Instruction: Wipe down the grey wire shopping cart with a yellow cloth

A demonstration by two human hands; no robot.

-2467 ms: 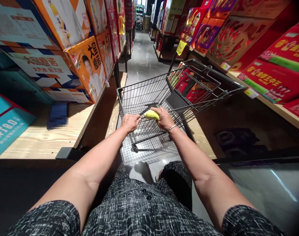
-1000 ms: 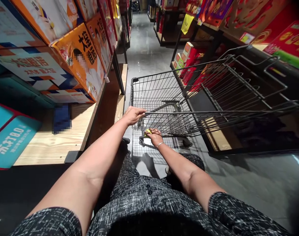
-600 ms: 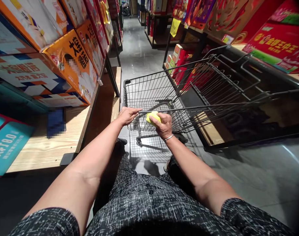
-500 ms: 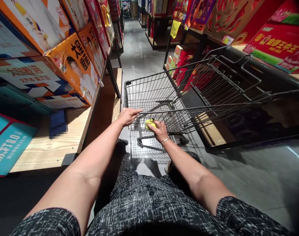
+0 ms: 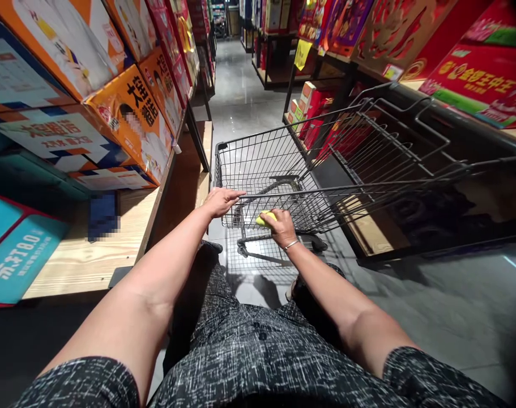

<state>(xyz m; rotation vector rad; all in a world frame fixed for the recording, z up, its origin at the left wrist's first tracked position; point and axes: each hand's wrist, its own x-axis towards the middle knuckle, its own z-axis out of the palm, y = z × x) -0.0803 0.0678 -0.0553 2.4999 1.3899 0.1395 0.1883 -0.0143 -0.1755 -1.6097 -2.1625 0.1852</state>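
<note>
A black wire shopping cart point(image 5: 258, 139) stands in front of me, angled across the aisle. My left hand point(image 5: 222, 202) rests on its near top rim by the left corner, fingers stretched out along the wire. In my right hand point(image 5: 284, 228) a bunched yellow cloth point(image 5: 265, 219) is pinched between thumb and fingers. That hand is at the cart's near side, just below the rim. Whether the cloth touches the wires I cannot tell. Through the mesh, the basket's floor and the lower frame show.
Orange boxes point(image 5: 126, 119) are stacked on the wooden shelf point(image 5: 92, 263) at my left, with a teal box point(image 5: 24, 258) nearer me. Red gift boxes point(image 5: 478, 79) fill the right shelf, close against the cart. Grey tiled floor point(image 5: 234, 68) runs down the aisle between racks.
My right hand has shifted slightly right and down along the cart's side with the yellow cloth. The left hand stays at the same spot on the rim.
</note>
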